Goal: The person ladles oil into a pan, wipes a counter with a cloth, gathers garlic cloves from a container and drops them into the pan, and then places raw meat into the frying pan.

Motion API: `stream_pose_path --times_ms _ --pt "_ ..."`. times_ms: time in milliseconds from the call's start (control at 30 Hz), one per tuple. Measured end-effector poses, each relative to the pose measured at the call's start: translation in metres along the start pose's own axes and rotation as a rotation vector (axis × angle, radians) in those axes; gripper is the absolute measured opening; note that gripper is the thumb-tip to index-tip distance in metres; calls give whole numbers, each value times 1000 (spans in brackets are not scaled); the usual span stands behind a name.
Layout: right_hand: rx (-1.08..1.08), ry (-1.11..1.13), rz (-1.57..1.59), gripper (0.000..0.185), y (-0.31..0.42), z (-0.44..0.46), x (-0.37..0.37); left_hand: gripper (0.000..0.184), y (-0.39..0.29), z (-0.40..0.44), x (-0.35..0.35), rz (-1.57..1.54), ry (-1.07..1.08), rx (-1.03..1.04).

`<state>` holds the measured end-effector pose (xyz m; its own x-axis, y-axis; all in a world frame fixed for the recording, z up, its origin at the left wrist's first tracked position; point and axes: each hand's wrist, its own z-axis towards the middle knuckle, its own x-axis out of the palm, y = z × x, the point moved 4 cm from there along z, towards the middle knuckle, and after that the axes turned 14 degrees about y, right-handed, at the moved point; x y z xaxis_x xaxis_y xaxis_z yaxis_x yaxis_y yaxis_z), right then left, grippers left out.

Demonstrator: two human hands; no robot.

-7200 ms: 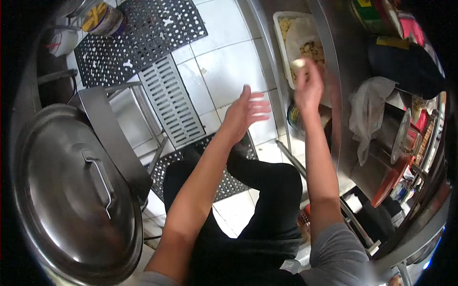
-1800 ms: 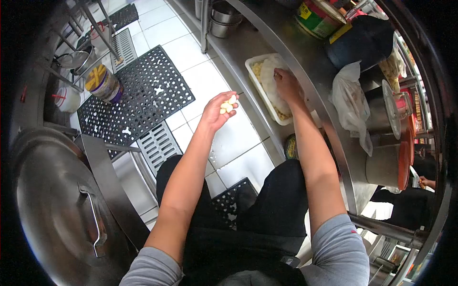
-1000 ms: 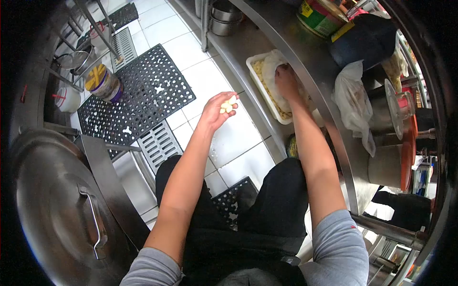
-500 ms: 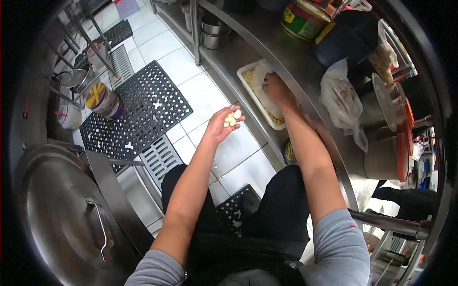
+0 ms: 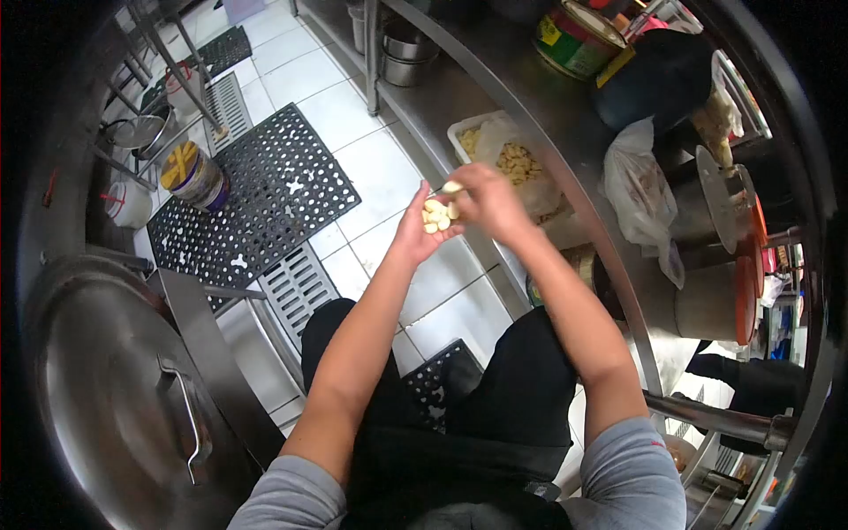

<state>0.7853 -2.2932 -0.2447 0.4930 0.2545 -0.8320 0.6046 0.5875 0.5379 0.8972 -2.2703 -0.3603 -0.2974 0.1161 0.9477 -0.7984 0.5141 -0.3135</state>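
My left hand [image 5: 413, 233] is cupped palm up, holding several peeled garlic cloves [image 5: 437, 215]. Just to its right, my right hand [image 5: 496, 205] is closed with a pale garlic clove [image 5: 453, 186] at its fingertips, over the edge of the left palm; motion blurs its fingers a little. Beyond the right hand, on the lower shelf, stands a white tray [image 5: 457, 134] of more peeled garlic, partly covered by a clear plastic bag [image 5: 500, 134]. My right hand and forearm hide part of the tray.
A steel counter edge [image 5: 565, 155] overhangs the shelf on the right. Steel pots [image 5: 406, 57] stand farther along that shelf. On the floor lies a black rubber mat [image 5: 274, 190] with a tub [image 5: 194, 177] on it. A large lidded pot [image 5: 106, 380] is at left.
My right hand has come out of the tray and over to my left hand, bringing a garlic clove. The plastic bag has shifted, showing more garlic in the tray.
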Motion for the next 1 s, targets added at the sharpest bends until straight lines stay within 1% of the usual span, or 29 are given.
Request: stream_pose_path --times_ms 33,100,133,200,233,300,367,400,467,500,533,600,633,700,833,1000 --pt "-60 41 21 33 4 -1 15 48 -1 4 -5 -5 -12 44" --pt "-149 187 -156 41 10 -1 41 43 -5 4 -8 -13 -47 132" --pt "-167 141 -197 43 12 -1 48 36 -8 2 -10 -42 -39 140" --pt "-208 52 -284 46 24 -3 55 33 -13 0 -13 -50 -81 180" --pt "-186 28 -273 46 26 -5 55 32 -16 -1 -14 -54 -101 202" --pt "-150 -17 -251 45 42 -5 45 28 -19 1 -26 -78 -70 228" --pt "-92 -80 -155 40 31 2 29 27 -25 0 -36 -77 -20 242" --pt "-60 -112 -107 37 20 4 17 26 -27 -4 -35 -78 -23 201" --pt "246 -38 -66 35 -19 7 -12 25 -30 -7 -28 -69 -57 204" --pt "387 -45 -80 34 -54 6 -17 25 -31 -8 -26 -63 -73 204" --pt "643 -62 -133 25 -76 7 -27 24 -32 -9 -26 -59 -68 204" --pt "550 -111 -217 26 -146 0 -29 24 -35 -10 -27 -50 -57 205" --pt "517 -130 -297 26 -161 -7 -28 23 -36 -11 -26 -43 -76 203" --pt "497 -160 -399 27 -175 -17 -29 21 -37 -15 -26 -32 -124 199" --pt "492 -202 -483 29 -198 -27 -36 21 -39 -17 -29 2 -109 220" --pt "467 -126 -407 31 -213 -31 -35 21 -47 -21 -34 -5 -101 218"
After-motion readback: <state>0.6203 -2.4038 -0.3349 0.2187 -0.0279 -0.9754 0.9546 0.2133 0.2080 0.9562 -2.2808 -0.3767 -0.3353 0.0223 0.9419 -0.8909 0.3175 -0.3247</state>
